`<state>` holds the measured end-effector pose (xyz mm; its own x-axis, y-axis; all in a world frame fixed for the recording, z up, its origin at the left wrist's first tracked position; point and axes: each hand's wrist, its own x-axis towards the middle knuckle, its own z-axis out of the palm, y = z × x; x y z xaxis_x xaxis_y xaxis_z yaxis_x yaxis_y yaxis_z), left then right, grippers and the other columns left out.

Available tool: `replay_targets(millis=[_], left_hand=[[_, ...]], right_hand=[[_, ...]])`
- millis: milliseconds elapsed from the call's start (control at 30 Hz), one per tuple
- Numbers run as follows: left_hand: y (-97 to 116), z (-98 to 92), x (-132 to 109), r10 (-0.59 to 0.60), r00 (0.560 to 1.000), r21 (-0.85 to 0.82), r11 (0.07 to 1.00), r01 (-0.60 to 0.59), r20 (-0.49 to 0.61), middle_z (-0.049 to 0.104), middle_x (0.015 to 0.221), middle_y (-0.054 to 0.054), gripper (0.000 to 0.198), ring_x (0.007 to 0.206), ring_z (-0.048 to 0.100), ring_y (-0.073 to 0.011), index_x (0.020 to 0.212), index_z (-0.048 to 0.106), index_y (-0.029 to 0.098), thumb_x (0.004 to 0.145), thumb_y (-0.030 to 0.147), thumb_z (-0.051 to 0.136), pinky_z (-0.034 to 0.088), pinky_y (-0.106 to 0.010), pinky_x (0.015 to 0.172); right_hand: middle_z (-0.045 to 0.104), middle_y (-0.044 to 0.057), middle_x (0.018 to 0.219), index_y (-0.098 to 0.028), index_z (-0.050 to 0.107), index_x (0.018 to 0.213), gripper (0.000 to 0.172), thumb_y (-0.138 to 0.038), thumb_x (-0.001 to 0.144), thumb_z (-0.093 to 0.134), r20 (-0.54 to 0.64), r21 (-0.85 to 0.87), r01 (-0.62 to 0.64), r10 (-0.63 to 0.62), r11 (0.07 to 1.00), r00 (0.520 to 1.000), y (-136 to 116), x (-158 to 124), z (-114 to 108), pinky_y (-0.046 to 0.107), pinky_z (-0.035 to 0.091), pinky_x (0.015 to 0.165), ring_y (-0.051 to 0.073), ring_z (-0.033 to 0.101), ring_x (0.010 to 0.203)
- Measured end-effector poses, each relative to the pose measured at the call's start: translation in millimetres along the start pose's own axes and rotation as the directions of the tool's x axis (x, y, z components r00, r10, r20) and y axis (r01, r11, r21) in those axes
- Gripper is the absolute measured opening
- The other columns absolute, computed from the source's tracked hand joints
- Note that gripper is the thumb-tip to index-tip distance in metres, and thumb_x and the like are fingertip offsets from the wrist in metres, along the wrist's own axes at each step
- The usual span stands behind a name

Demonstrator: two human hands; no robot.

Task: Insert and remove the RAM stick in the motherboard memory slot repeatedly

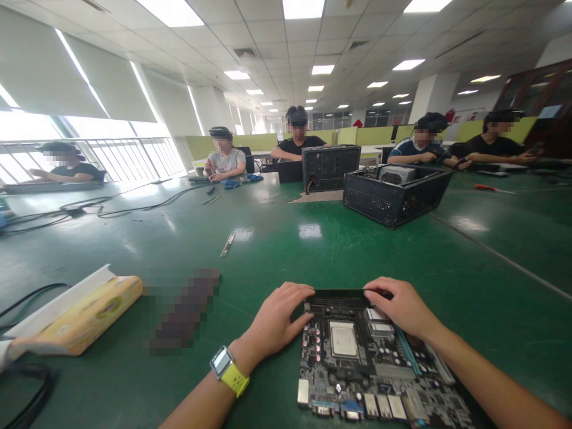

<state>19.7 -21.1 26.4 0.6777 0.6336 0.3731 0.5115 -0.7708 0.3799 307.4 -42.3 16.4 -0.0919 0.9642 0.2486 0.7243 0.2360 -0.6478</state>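
Note:
A computer motherboard (357, 369) lies flat on the green table (286, 250) right in front of me, its processor socket (343, 339) near the middle. My left hand (274, 322), with a yellow-strapped watch (227, 369) on the wrist, rests on the board's far left corner, fingers curled over the edge. My right hand (397, 307) grips the far right part of the board, fingers bent over a black strip (339, 294) along its far edge.
An open black computer case (393, 193) lies ahead on the right, another case (330, 167) stands behind it. A yellow packet (84, 319) and black cables (27, 298) lie at my left. A metal strip (227, 244) and a red screwdriver (489, 189) are on the table. Several people sit across.

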Motion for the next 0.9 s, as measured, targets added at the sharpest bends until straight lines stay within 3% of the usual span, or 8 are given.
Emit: replay_targets(millis=[900], left_hand=[[-0.1,-0.5,-0.1,-0.013,1.0,0.004,1.0,0.013,0.003,0.061,0.116,-0.007,0.027,0.107,0.054,-0.022,0.111,0.055,0.021,0.084,0.021,0.058,0.045,-0.04,0.095]], right_hand=[[0.071,0.005,0.088,-0.019,0.071,0.084,0.023,-0.033,0.079,0.053,0.019,-0.021,0.001,0.0,1.0,1.0,-1.8,-0.1,-0.4,0.034,0.045,0.08,0.021,0.063,0.084]])
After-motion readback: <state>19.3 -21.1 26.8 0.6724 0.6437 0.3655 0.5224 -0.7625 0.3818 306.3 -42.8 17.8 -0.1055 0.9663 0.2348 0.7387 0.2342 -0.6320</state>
